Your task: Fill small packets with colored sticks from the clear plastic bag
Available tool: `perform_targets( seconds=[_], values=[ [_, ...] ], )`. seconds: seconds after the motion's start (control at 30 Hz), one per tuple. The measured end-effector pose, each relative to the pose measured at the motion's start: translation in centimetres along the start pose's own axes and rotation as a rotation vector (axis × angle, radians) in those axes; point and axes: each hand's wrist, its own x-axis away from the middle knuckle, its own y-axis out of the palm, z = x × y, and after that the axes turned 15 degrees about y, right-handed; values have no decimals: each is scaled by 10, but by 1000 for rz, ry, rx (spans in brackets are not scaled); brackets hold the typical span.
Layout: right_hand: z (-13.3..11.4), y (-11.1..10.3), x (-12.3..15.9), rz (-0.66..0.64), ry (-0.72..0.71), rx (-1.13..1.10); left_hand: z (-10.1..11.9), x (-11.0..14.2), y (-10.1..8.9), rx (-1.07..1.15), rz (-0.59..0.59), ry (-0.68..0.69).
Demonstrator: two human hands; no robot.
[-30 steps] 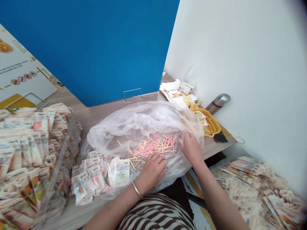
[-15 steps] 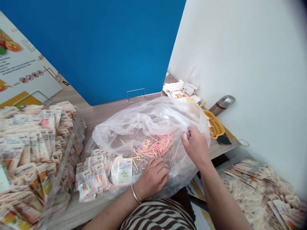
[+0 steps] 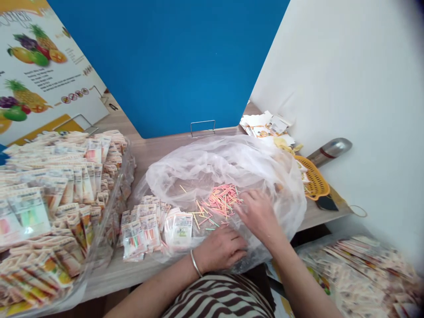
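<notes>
A large clear plastic bag [image 3: 212, 152] lies spread open on the table. Inside it is a loose heap of thin pink, yellow and green sticks [image 3: 223, 198]. My right hand [image 3: 260, 216] is over the bag at the right side of the heap, open, its fingers reaching to the sticks. My left hand [image 3: 223, 248] rests palm down on the bag's near edge just below the heap, fingers loosely bent and apart; the fingertips are partly hidden. Close to its left lie a small stack of printed clear packets [image 3: 181, 229] and a pile of packets with coloured sticks inside [image 3: 142, 229].
A big clear bag full of packets [image 3: 114, 203] fills the left side. Another bag of packets [image 3: 361, 269] is low at the right. At the back right are printed cards [image 3: 266, 125], a yellow basket [image 3: 314, 179] and a metal flask [image 3: 331, 149]. A blue panel [image 3: 179, 66] stands behind.
My right hand has let go of the raised bag edge and come down to the sticks. The left hand stays at the near edge. The view has shifted a little to the left.
</notes>
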Motion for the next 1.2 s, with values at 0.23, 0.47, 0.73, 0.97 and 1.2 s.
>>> perform_targets(
  seconds=[0.23, 0.47, 0.73, 0.97, 1.2],
  values=[
    [-19, 52, -55, -335, -19, -12, 0, 1, 5, -10, -67, 9],
    [-15, 58, -67, -368, -21, -106, -4, 3, 4, 3, -44, -19],
    [-15, 74, -48, -288, -38, -148, -8, 5, 8, 4, -39, -13],
    [-15, 81, -46, -148, 3, -187, -1, 5, 2, 85, 13, -55],
    [-16, 53, -30, -82, -125, -246, -21, -16, -17, 746, 907, -743]
  ],
)
